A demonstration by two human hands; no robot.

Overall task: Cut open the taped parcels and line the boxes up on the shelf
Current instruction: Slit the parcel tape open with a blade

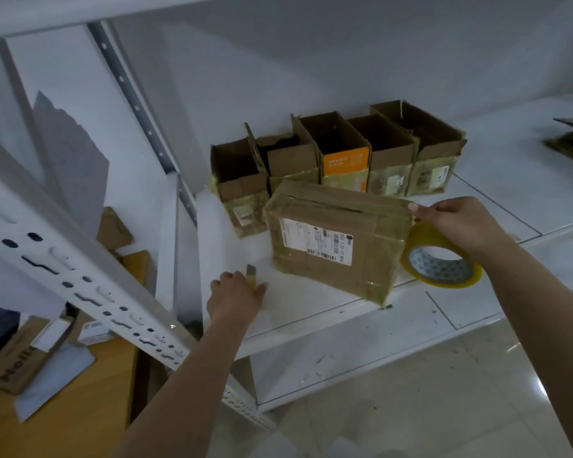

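1. Parcel [336, 241], still taped shut, is sitting on the shelf [298, 305] near its front edge, tilted, label facing up; long axis running left-right.
2. Left hand [237, 297] is resting on the shelf just left of and below the parcel, fingers curled round a cutter [251, 274], blade end pointing up/away. This hand is the nearer one to the parcel's left end, w/ a small gap between.
3. Right hand [457, 223] is pinching the parcel's top right corner, thumb & fingers clamped on it; a tape roll [440, 259] is hanging just beneath the palm.
4. Opened boxes [341, 153] are standing in a row behind, touching side by side.
5. Next, prob.: blade travelling right along the top tape seam.
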